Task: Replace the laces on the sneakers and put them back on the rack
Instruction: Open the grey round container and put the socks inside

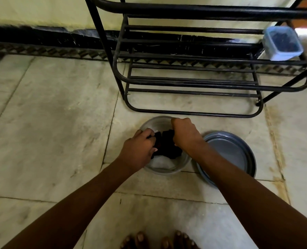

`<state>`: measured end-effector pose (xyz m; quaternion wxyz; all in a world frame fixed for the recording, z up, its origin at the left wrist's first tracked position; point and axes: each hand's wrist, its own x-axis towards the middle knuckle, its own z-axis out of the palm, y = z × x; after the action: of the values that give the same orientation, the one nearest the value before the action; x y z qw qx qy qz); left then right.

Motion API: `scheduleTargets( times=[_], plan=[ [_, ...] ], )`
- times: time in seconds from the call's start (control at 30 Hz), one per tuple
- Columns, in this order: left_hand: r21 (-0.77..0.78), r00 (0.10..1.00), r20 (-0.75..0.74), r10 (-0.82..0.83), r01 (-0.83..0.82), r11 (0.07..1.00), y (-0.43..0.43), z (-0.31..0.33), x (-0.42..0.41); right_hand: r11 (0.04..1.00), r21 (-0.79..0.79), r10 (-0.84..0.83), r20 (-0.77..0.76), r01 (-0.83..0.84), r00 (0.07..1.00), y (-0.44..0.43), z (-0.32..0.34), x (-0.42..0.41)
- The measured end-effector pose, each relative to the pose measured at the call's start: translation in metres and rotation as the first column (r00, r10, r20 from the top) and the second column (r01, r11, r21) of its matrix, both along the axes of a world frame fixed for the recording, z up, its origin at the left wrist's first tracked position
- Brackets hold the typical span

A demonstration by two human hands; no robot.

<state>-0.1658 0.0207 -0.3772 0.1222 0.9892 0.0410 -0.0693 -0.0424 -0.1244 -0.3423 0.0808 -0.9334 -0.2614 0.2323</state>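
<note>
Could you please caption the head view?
Left hand and right hand grip a black bundle in a round grey bowl before a black metal rack.

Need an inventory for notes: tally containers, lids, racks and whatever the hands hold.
Grey bowl: 1
Grey lid: 1
Clear plastic box: 1
Black rack: 1
Dark bundle, gripped by left hand and right hand: 1
Total: 5

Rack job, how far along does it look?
Done: the lid lies off beside the bowl. In hand: the left hand and right hand both grip a dark bundle in that bowl. Left: no sneakers show on the rack, so lacing and returning them remain.
</note>
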Motion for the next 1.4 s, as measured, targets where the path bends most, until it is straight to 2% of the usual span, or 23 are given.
scheduleTargets(
  times=[0.17,0.3,0.37,0.43,0.57,0.63,0.73,0.83,0.93,1.03,1.13,1.23,1.4],
  plan=[
    [0.031,0.999,-0.034,0.008,-0.007,0.999,-0.005,-0.002,0.002,0.992,-0.083,0.104,0.160,-0.092,0.982,0.000,0.001,-0.008],
    [0.124,1.000,-0.007,-0.018,0.018,0.992,-0.006,-0.003,0.000,0.989,-0.110,0.128,0.249,-0.103,0.960,-0.010,0.000,-0.014],
    [0.164,0.999,0.036,0.012,-0.018,0.986,-0.006,-0.006,-0.002,0.995,-0.075,0.088,0.283,-0.070,0.955,-0.019,0.000,-0.019],
    [0.157,0.992,0.116,0.038,-0.056,0.986,-0.007,-0.008,-0.004,0.999,0.033,-0.004,0.314,-0.007,0.949,-0.034,0.001,-0.023],
    [0.071,0.951,0.307,0.027,-0.051,0.996,-0.014,-0.006,-0.011,0.937,0.321,-0.245,0.323,0.138,0.914,-0.076,-0.005,-0.036],
    [-0.008,0.930,0.367,-0.009,0.013,1.000,-0.022,-0.004,-0.014,0.910,0.359,-0.321,0.289,0.209,0.902,-0.099,-0.013,-0.046],
    [-0.111,0.935,0.335,-0.119,0.165,0.980,-0.041,-0.002,-0.016,0.941,0.221,-0.309,0.262,0.255,0.914,-0.131,-0.027,-0.066],
    [-0.175,0.938,0.281,-0.204,0.259,0.950,-0.058,-0.006,-0.019,0.973,0.079,-0.231,0.246,0.218,0.941,-0.153,-0.038,-0.086],
    [-0.271,0.947,0.240,-0.212,0.275,0.923,-0.069,-0.011,-0.023,0.991,0.009,-0.135,0.229,0.136,0.964,-0.163,-0.046,-0.098],
    [-0.297,0.946,0.249,-0.207,0.279,0.913,-0.072,-0.013,-0.029,0.998,-0.054,0.000,0.271,0.015,0.963,-0.164,-0.054,-0.099],
    [-0.318,0.951,0.246,-0.190,0.265,0.910,-0.070,-0.011,-0.031,0.998,-0.051,0.043,0.367,-0.026,0.929,-0.161,-0.058,-0.093],
    [-0.389,0.964,0.232,-0.132,0.217,0.896,-0.066,-0.007,-0.031,1.000,-0.030,0.017,0.435,-0.005,0.900,-0.159,-0.048,-0.082],
    [-0.471,0.961,0.275,0.013,0.122,0.874,-0.063,0.002,-0.026,0.984,0.149,-0.160,0.525,0.095,0.836,-0.150,0.007,-0.059]
  ],
)
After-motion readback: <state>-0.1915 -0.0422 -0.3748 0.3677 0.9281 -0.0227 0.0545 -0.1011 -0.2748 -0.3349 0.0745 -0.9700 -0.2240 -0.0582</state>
